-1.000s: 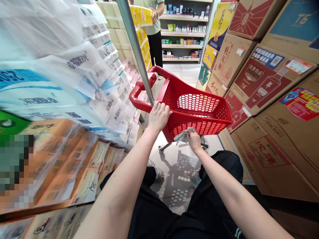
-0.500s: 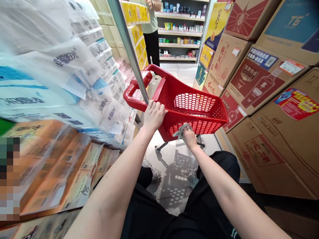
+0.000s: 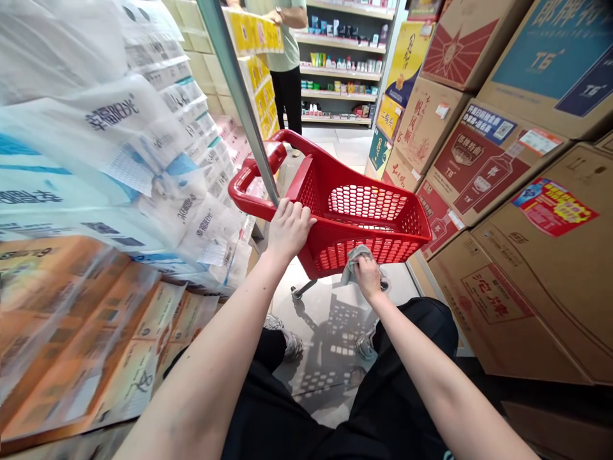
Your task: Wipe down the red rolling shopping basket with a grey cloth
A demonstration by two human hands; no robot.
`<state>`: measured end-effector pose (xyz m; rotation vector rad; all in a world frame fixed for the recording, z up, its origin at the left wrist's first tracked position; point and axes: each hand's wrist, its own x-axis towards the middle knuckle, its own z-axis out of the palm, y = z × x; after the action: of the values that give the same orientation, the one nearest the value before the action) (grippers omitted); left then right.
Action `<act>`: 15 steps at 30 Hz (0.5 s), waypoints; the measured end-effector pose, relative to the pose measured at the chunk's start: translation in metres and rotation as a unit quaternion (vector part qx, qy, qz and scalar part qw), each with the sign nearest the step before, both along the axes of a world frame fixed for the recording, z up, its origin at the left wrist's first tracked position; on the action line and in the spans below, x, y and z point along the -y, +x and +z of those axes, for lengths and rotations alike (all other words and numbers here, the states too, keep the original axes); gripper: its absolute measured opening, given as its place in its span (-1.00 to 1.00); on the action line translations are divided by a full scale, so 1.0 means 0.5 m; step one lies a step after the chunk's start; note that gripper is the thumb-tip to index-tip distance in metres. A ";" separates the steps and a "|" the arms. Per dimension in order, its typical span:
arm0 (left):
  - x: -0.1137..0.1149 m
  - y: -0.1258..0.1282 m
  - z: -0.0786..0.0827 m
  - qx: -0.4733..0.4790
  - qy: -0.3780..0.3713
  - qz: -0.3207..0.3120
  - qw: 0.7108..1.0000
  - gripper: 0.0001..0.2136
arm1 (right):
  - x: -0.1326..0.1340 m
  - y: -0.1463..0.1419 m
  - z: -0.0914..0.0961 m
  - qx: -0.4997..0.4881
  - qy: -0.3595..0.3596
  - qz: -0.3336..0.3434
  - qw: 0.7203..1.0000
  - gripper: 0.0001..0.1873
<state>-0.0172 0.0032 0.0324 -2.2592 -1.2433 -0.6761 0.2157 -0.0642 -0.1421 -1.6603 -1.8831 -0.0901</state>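
Observation:
A red plastic shopping cart [image 3: 335,166] with honeycomb-holed sides stands in front of me, its handle end to the left. Over the near top rim, beside the foot of a grey metal pole [image 3: 244,96], my left hand [image 3: 290,225] is closed with its fingers wrapped on the edge. My right hand [image 3: 368,273] bunches a grey cloth [image 3: 353,260] and presses it against the lower part of the near side. The fingertips are partly hidden by the cloth. Nothing shows inside the visible part of the basket.
White plastic-wrapped paper packs [image 3: 119,134] and orange packs [image 3: 67,319] are stacked close on my left. Cardboard cartons [image 3: 507,275] rise on my right. Beyond the cart, a person [image 3: 287,70] stands near stocked shelves [image 3: 342,67]. My legs straddle the tiled floor [image 3: 325,358].
The right hand and cloth have shifted slightly right and down along the cart's side. My left hand keeps its hold on the rim. The whole view has moved a little.

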 end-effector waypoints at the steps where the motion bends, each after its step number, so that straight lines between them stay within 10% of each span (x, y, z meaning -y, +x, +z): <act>1: 0.000 0.000 0.000 -0.001 0.000 0.000 1.000 -0.79 | -0.013 -0.001 0.007 0.019 -0.009 -0.008 1.000 -0.81; 15: 0.006 0.000 0.001 -0.017 0.011 0.008 1.000 -0.77 | 0.022 0.040 -0.049 -0.159 0.033 -0.046 0.986 -0.86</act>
<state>-0.0170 0.0004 0.0331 -2.2324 -1.2310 -0.6398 0.2358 -0.0750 -0.1668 -1.6093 -1.5510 0.0708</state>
